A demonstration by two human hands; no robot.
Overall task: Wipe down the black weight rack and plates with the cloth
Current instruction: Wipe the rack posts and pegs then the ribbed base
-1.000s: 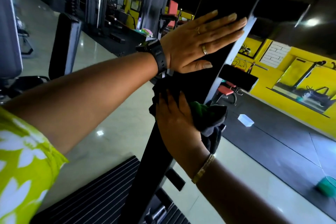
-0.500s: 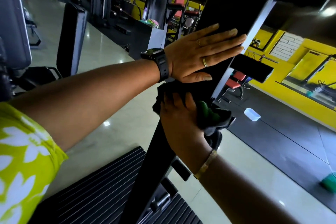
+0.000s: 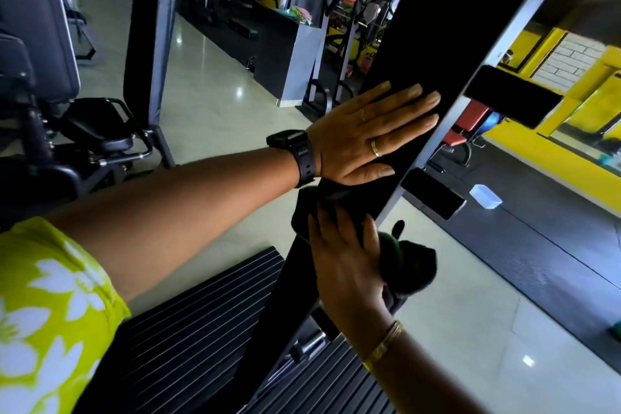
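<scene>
The black weight rack upright [image 3: 433, 30] slants from the lower middle to the top right, with a pale metal edge on its right side. My left hand [image 3: 366, 134] lies flat on its black face, fingers straight, a watch on the wrist. Just below, my right hand [image 3: 342, 252] presses a dark cloth [image 3: 410, 269] with a green patch against the upright; the cloth bunches out past the thumb side. Black pegs [image 3: 510, 104] stick out to the right of the upright. No plates can be made out.
A ribbed black platform [image 3: 188, 323] lies at the rack's foot. A padded bench [image 3: 148, 54] and seat stand to the left on the shiny tiled floor. A clear plastic box [image 3: 485, 197] sits on dark matting to the right, before a yellow wall with mirrors.
My view has dipped, so both hands sit lower in frame. The right hand with the cloth has slid slightly along the upright; the left hand stays flat on it.
</scene>
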